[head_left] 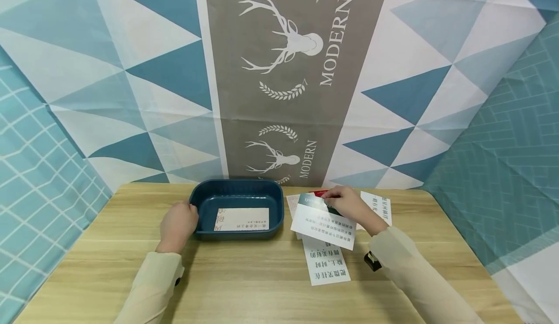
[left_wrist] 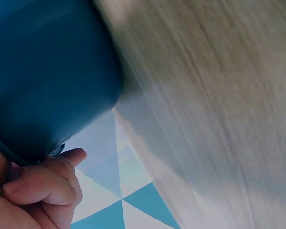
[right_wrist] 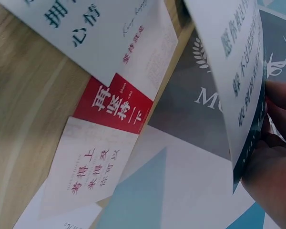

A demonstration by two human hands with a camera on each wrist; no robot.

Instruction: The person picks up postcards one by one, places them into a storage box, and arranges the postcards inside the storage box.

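Observation:
A dark blue rectangular tray (head_left: 238, 183) stands at the back of the wooden table, with a printed white card (head_left: 244, 218) lying inside. My left hand (head_left: 178, 223) grips its left rim; in the left wrist view, curled fingers (left_wrist: 52, 183) hold the edge of the tray (left_wrist: 52, 71). On the right, my right hand (head_left: 347, 203) pinches a white card with a dark green band (head_left: 323, 227) by its green edge. That card is raised above several other cards in the right wrist view, where the thumb and fingers hold its green end (right_wrist: 250, 143).
Under and around the raised card lie a white card with large writing (head_left: 325, 266), a card at the right (head_left: 380, 205) and a red-banded card (right_wrist: 112, 102). The wooden table (head_left: 244, 285) meets a patterned backdrop (head_left: 271, 72) at its back edge.

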